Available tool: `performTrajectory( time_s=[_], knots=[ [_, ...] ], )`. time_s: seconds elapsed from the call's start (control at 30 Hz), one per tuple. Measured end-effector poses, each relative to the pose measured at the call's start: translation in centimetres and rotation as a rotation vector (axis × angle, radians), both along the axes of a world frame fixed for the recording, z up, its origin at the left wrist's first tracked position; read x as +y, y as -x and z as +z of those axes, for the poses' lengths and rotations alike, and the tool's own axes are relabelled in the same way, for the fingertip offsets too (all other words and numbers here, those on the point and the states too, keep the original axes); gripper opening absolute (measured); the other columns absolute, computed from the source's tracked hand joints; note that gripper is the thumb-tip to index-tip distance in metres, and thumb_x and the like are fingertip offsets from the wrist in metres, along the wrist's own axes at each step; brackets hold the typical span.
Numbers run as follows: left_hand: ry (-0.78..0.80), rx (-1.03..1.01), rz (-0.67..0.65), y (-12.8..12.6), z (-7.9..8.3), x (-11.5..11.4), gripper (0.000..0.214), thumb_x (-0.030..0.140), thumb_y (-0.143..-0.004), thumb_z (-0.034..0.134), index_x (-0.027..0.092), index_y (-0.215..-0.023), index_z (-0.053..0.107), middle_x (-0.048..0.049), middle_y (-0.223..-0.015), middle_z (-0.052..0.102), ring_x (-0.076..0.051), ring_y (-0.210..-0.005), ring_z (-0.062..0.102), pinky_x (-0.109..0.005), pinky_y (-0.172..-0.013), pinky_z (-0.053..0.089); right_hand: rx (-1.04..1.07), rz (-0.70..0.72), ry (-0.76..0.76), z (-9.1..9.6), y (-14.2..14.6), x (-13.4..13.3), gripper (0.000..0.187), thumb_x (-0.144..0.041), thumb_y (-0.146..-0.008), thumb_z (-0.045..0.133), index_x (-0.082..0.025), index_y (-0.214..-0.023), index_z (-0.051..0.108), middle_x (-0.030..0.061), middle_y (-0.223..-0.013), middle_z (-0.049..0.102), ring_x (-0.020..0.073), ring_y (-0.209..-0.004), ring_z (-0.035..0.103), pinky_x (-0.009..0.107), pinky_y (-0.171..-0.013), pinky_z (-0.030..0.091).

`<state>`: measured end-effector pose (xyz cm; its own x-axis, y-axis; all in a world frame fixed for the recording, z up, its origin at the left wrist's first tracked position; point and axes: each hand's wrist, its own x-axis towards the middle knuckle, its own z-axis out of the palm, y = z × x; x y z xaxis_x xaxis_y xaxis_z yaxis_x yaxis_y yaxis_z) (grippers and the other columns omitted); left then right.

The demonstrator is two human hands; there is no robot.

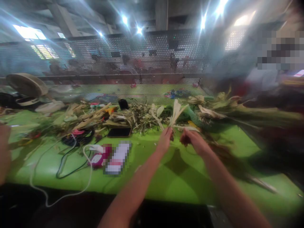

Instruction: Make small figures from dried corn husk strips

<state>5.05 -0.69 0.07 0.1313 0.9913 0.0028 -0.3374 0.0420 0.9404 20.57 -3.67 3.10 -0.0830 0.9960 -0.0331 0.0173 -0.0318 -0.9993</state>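
Over the green table (175, 180), my left hand (165, 139) pinches the base of a fan of pale dried leaf strips (175, 115) that stands upright above it. My right hand (190, 138) is closed just to the right, fingers curled at the same bundle's base; what it grips is too small to make out. Both hands are nearly touching, in front of a long heap of dried husks and green stalks (140, 117).
A black phone (119, 132) lies flat left of my hands. White and black cables (71, 158) and a pink-white item (99, 158) lie further left. A perforated metal screen (133, 63) backs the table. Another person's hand (4, 148) shows at far left, a person at far right.
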Motion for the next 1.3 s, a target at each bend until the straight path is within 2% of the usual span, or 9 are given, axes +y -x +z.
performTrajectory(
  time_s=[0.1, 0.2, 0.5, 0.67, 0.77, 0.87, 1.0, 1.1, 1.3],
  knots=[
    [-0.145, 0.214, 0.01, -0.1, 0.1, -0.3, 0.034, 0.05, -0.086, 0.058, 0.019, -0.071, 0.058, 0.0018, -0.06, 0.044, -0.012, -0.06, 0.039, -0.026, -0.058, 0.031, 0.117, -0.118, -0.105, 0.5, 0.0, -0.4, 0.04, -0.059, -0.076, 0.067, -0.019, -0.072, 0.068, 0.0021, -0.067, 0.065, 0.0104, -0.052, 0.053, 0.024, -0.051, 0.043],
    [-0.172, 0.284, 0.029, -0.5, 0.2, -0.8, 0.026, 0.038, -0.086, 0.06, 0.02, -0.068, 0.057, 0.0008, -0.063, 0.048, -0.014, -0.064, 0.04, -0.027, -0.063, 0.031, 0.147, -0.304, -0.252, 1.0, 0.0, -0.5, 0.028, -0.044, -0.07, 0.077, -0.022, -0.084, 0.066, -0.001, -0.075, 0.064, 0.0089, -0.056, 0.051, 0.023, -0.054, 0.044],
    [-0.276, 0.368, -0.031, -1.2, 0.3, -1.5, 0.02, 0.033, -0.089, 0.053, 0.021, -0.075, 0.06, -0.0026, -0.07, 0.053, -0.016, -0.068, 0.044, -0.027, -0.067, 0.035, -0.027, -0.475, -0.331, 0.9, -0.2, -0.3, 0.024, -0.042, -0.073, 0.072, -0.02, -0.072, 0.062, -0.0011, -0.064, 0.058, 0.0115, -0.055, 0.048, 0.026, -0.054, 0.042],
    [-0.185, 0.185, -0.078, -1.0, 0.0, -1.3, 0.031, 0.046, -0.088, 0.053, 0.02, -0.072, 0.054, 0.0015, -0.064, 0.041, -0.012, -0.06, 0.037, -0.025, -0.057, 0.031, -0.167, -0.418, -0.444, 1.0, 0.4, -1.4, 0.018, -0.039, -0.077, 0.069, -0.022, -0.079, 0.066, 0.003, -0.077, 0.066, 0.018, -0.07, 0.058, 0.031, -0.067, 0.048],
    [-0.049, 0.018, -0.088, -1.1, -0.4, -1.0, 0.036, 0.052, -0.083, 0.059, 0.019, -0.072, 0.05, 0.0036, -0.062, 0.038, -0.009, -0.056, 0.034, -0.024, -0.054, 0.03, -0.289, -0.23, -0.622, 0.6, 0.9, -2.0, 0.011, -0.034, -0.082, 0.065, -0.023, -0.083, 0.067, 0.0057, -0.095, 0.071, 0.0226, -0.09, 0.064, 0.035, -0.082, 0.048],
    [0.055, -0.108, -0.085, -1.1, -0.6, -0.7, 0.035, 0.051, -0.078, 0.065, 0.018, -0.075, 0.052, 0.0034, -0.064, 0.044, -0.008, -0.055, 0.036, -0.023, -0.054, 0.029, -0.41, -0.038, -0.723, 0.2, 1.0, -2.0, 0.005, -0.028, -0.082, 0.065, -0.024, -0.083, 0.067, 0.0051, -0.094, 0.072, 0.0234, -0.09, 0.066, 0.036, -0.083, 0.048],
    [0.091, -0.157, -0.136, -1.1, -0.6, -0.4, 0.034, 0.048, -0.077, 0.065, 0.015, -0.08, 0.059, -0.0002, -0.072, 0.055, -0.008, -0.06, 0.044, -0.023, -0.058, 0.033, -0.478, 0.022, -0.658, 0.3, 0.8, -1.6, 0.003, -0.024, -0.078, 0.066, -0.023, -0.081, 0.067, 0.0048, -0.09, 0.072, 0.0233, -0.085, 0.066, 0.034, -0.078, 0.049],
    [0.064, -0.045, -0.132, -0.8, -0.6, -0.2, 0.03, 0.045, -0.081, 0.061, 0.016, -0.079, 0.06, 0.0013, -0.067, 0.051, -0.008, -0.058, 0.04, -0.024, -0.057, 0.031, -0.366, 0.035, -0.542, 0.5, 0.6, -1.6, 0.011, -0.024, -0.076, 0.069, -0.021, -0.087, 0.067, 0.005, -0.088, 0.071, 0.0213, -0.082, 0.065, 0.032, -0.075, 0.05],
    [-0.101, 0.277, -0.105, -0.2, -0.8, -0.1, 0.03, 0.044, -0.089, 0.053, 0.017, -0.078, 0.061, 0.0007, -0.067, 0.049, -0.011, -0.065, 0.043, -0.024, -0.062, 0.034, 0.018, -0.224, -0.38, 0.5, 0.5, -1.1, 0.017, -0.03, -0.082, 0.064, -0.021, -0.097, 0.063, 0.0025, -0.085, 0.069, 0.0136, -0.067, 0.06, 0.027, -0.065, 0.051]
  ],
)
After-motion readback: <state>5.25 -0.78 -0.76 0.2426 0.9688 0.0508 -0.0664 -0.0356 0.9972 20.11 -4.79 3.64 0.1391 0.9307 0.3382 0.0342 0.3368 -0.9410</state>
